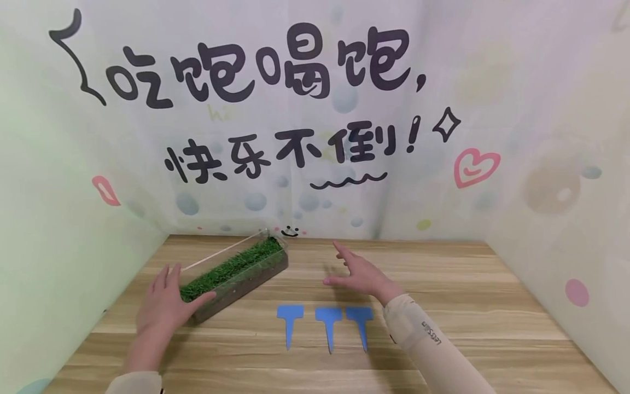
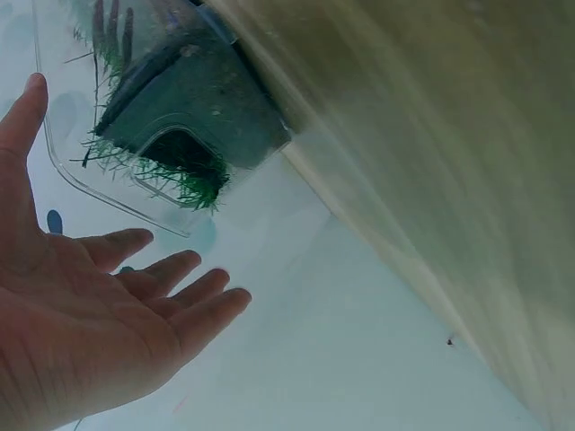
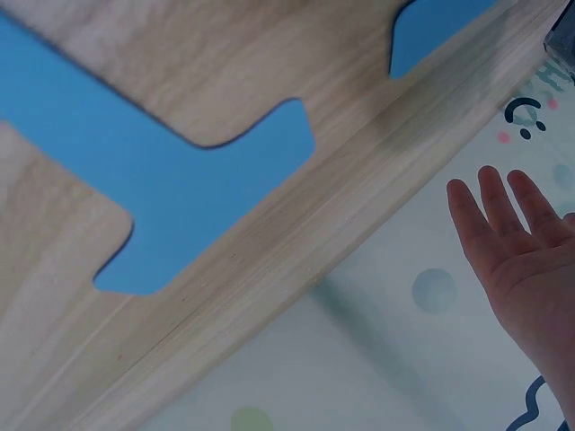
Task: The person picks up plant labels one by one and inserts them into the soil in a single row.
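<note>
With fingers splayed, my left hand [image 1: 164, 306] borders the clear plastic box of green turf [image 1: 241, 284]; right of it, wood-grain tabletop [image 1: 443, 306] leaves room, with three flat blue T-shaped markers [image 1: 328, 315] and my spread-fingered right hand [image 1: 361, 275]; white printed wall [image 1: 418, 180] behind.

Blue tags [image 3: 193, 197] on wooden table [image 3: 67, 355]

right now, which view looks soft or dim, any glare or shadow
Head view: brightest, a pale highlight on the clear box, faint shadow beside the right sleeve; left wrist view: dimmer, blue-green cast, grain blurred on the tabletop; right wrist view: also dim, yet the nearer blue tag has fairly crisp edges.
</note>
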The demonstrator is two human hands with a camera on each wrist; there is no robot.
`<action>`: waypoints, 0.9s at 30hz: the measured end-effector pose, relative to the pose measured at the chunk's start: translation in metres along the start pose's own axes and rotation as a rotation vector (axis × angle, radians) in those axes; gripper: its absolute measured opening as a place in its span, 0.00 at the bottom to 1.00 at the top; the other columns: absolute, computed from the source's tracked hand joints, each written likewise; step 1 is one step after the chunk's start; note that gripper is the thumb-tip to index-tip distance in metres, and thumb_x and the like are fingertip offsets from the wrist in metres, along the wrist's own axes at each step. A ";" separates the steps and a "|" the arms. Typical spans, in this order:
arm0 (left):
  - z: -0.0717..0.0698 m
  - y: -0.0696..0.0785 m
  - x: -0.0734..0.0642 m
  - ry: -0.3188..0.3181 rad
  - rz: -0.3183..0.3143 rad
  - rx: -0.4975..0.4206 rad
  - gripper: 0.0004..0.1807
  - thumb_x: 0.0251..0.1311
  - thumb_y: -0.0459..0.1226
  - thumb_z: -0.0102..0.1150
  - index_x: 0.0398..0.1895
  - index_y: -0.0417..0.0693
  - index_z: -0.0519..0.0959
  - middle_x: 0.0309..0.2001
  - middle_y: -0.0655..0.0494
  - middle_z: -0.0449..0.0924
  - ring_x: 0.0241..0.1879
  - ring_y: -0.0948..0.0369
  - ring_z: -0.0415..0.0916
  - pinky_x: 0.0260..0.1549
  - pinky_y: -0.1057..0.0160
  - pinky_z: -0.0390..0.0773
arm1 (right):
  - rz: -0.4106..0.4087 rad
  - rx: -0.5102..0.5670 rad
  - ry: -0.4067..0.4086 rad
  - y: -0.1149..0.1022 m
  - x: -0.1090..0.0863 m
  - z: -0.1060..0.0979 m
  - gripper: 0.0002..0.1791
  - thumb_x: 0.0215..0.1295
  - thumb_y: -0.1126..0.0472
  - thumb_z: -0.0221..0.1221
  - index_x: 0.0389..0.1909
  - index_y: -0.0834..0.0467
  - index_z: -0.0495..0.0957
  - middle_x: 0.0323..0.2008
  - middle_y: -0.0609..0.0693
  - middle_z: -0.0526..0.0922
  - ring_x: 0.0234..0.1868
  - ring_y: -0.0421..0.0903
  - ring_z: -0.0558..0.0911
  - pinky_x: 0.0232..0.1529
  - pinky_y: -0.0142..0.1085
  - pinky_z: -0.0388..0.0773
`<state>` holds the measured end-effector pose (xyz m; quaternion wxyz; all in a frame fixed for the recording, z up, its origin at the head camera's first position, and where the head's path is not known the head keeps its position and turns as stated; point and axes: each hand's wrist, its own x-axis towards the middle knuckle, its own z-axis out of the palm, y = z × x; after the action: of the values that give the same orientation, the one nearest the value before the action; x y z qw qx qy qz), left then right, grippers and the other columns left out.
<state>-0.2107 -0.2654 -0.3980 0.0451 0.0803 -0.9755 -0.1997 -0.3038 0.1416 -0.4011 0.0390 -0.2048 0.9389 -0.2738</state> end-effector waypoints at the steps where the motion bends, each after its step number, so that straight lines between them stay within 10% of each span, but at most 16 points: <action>1: 0.000 -0.001 0.000 -0.011 -0.012 -0.010 0.70 0.52 0.74 0.56 0.79 0.34 0.38 0.76 0.24 0.36 0.72 0.25 0.40 0.64 0.26 0.56 | -0.001 0.000 0.001 0.000 0.000 0.000 0.57 0.58 0.34 0.65 0.81 0.49 0.46 0.71 0.58 0.70 0.68 0.59 0.74 0.67 0.57 0.70; 27: -0.003 0.007 0.007 -0.076 -0.053 -0.103 0.72 0.52 0.67 0.64 0.75 0.22 0.36 0.71 0.16 0.44 0.68 0.24 0.51 0.64 0.30 0.61 | 0.014 0.010 -0.002 0.007 -0.009 -0.005 0.56 0.59 0.34 0.64 0.80 0.51 0.47 0.71 0.57 0.71 0.68 0.59 0.73 0.68 0.57 0.69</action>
<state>-0.2182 -0.2614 -0.3922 0.0067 0.0961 -0.9625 -0.2537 -0.2989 0.1530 -0.4011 0.0427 -0.1984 0.9389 -0.2780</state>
